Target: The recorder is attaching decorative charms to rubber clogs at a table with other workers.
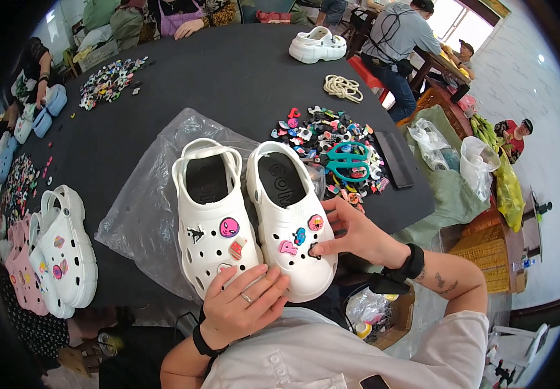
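Observation:
Two white clogs lie side by side before me, toes toward me: a left clog and a right clog. Colourful shoe charms sit in their holes, among them a pink alien face and a pink letter. My left hand rests over both toes, fingers stretched out and apart. At the right clog's outer side, my right hand grips its edge, with the thumb pressed on a small dark charm. That thumb partly hides the charm.
Clear plastic lies under the clogs on the black table. Beyond are loose charms, teal scissors, a black tray, cord and another white clog. More clogs stand left. Other people sit around.

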`<state>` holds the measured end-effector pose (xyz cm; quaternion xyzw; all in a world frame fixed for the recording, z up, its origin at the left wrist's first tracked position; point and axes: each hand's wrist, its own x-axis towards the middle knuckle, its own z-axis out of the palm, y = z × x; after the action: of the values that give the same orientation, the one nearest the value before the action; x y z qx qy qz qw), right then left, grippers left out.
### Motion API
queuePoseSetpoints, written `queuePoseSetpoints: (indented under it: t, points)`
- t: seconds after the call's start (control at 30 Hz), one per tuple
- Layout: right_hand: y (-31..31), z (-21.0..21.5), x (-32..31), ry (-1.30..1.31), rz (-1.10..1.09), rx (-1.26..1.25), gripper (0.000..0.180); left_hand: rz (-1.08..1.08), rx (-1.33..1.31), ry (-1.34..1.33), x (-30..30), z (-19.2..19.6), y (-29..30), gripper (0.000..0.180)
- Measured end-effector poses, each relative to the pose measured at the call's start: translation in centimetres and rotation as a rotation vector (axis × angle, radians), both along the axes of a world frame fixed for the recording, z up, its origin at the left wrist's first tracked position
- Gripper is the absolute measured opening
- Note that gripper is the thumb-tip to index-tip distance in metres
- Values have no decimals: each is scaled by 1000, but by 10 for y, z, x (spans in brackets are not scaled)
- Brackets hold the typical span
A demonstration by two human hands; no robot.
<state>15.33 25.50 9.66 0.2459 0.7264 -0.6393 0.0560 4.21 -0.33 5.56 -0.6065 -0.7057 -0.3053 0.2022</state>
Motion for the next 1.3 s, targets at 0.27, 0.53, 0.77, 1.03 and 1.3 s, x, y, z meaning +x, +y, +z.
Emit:
queuePoseSetpoints:
  t: [0.27, 0.53, 0.77, 1.03, 1.3]
  points:
    - [47, -27, 26, 337, -238, 400, 18, -14, 48, 15, -3, -8, -10, 36]
    - [63, -46, 28, 301, -252, 922, 29, 150, 250, -315, -4, -22, -43, 35]
    - [49, -32, 24, 427, -175, 1125, 22, 194, 263, -419, -4, -23, -59, 32]
    - [-65, 18, 52, 718, -114, 543, 22, -37, 192, -566, 13, 25, -55, 35]
    - [-100, 7, 17, 998, 489, 697, 33, -296, 133, -833, 16, 32, -45, 27]
